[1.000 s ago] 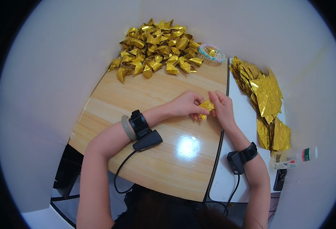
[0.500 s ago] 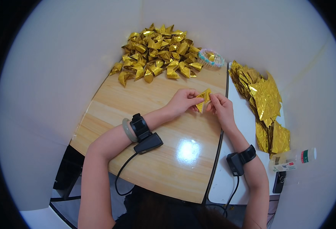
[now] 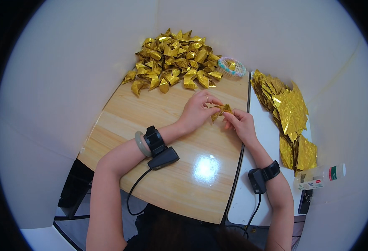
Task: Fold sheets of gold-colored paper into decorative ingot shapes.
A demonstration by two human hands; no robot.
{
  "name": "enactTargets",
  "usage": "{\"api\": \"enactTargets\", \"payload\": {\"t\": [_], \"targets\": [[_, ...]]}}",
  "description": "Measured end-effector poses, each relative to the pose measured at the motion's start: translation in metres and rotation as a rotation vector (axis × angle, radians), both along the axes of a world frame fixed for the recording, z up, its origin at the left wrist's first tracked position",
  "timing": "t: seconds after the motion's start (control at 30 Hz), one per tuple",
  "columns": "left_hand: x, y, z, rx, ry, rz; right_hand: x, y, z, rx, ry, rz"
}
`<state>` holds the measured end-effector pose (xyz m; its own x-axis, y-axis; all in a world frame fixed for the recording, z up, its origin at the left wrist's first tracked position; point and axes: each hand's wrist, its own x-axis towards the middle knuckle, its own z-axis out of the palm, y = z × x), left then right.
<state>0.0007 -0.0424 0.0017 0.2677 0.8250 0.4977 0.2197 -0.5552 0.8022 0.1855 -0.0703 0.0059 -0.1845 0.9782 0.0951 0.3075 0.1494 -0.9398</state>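
Between my two hands, above the wooden tabletop (image 3: 163, 163), is a small piece of folded gold foil paper (image 3: 220, 110) with pointed corners. My left hand (image 3: 199, 109) pinches its left side between thumb and fingers. The fingers of my right hand (image 3: 241, 123) close on its right edge. Parts of the paper are hidden behind the fingertips. Beyond my hands lies a heap of folded gold paper ingots (image 3: 175, 58). On the white surface to the right, flat gold foil sheets (image 3: 290, 111) are piled in overlapping stacks.
A small woven basket (image 3: 232, 67) with a pastel rim stands beside the heap, with something gold in it. A clear plastic bottle (image 3: 317, 178) with a white cap lies at the right, near a black phone-like object (image 3: 305, 201). Pale walls enclose the table.
The foil piece has turned and tilted lower between my fingers. My left hand has rolled over it, with its knuckles raised, and my right hand has shifted slightly down.
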Motion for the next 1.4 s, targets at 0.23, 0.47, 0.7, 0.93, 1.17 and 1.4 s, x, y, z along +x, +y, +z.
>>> {"api": "enactTargets", "payload": {"t": [0.23,0.47,0.7,0.93,1.17,1.4], "targets": [[0.001,-0.002,-0.002,-0.021,-0.086,-0.043,-0.002,-0.001,0.000,0.027,-0.008,-0.029],[-0.001,0.000,-0.003,0.074,0.077,0.007,-0.003,-0.001,-0.002,0.063,-0.077,-0.054],[0.001,0.004,-0.002,-0.593,-0.290,-0.235,0.007,0.005,-0.008,-0.053,0.269,-0.017],[-0.003,0.009,-0.009,-0.771,-0.602,-0.415,0.000,0.007,-0.008,-0.361,0.727,0.242],[0.000,0.009,-0.008,-0.882,-0.625,-0.490,0.001,0.006,-0.002,-0.440,0.800,0.287],[-0.001,0.012,-0.017,-0.943,-0.673,-0.643,0.003,0.006,-0.002,-0.489,0.857,0.360]]}}
